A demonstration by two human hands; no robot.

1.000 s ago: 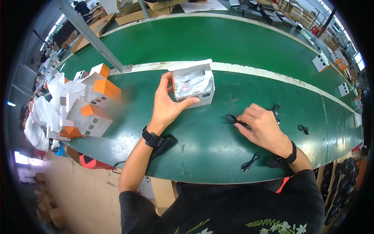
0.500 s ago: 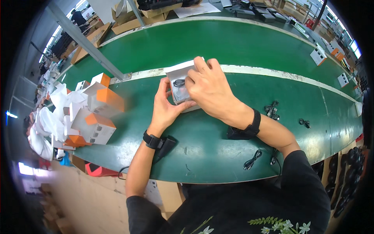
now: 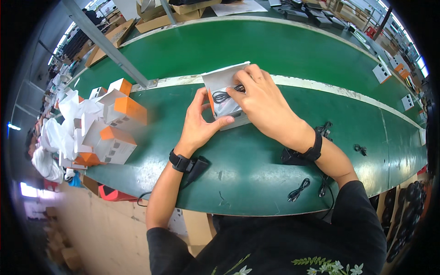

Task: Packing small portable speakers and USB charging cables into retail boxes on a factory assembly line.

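Note:
My left hand (image 3: 198, 123) grips a small white box (image 3: 236, 123) with an orange inner edge, fingers on its left side and thumb along the near wall. The lid flap (image 3: 222, 77) stands raised at the far side. Inside lies a coiled black cable (image 3: 221, 97) above something in clear plastic that I cannot make out. My right hand (image 3: 268, 105) reaches over the box's right side, its thumb and fingers pinching the black cable at the opening. Its palm side is hidden.
Several opened white-and-orange boxes (image 3: 120, 144) and white bags (image 3: 68, 121) crowd the left. Coiled black cables (image 3: 299, 189) lie on the green table (image 3: 243, 178) at right. A black adapter-like block (image 3: 293, 157) is beside my right wrist. A metal post (image 3: 110, 48) rises at the far left.
The box has shifted slightly right and its flap has opened wider. My right fingers have moved right with the cable, which shows more now. My left hand keeps its hold.

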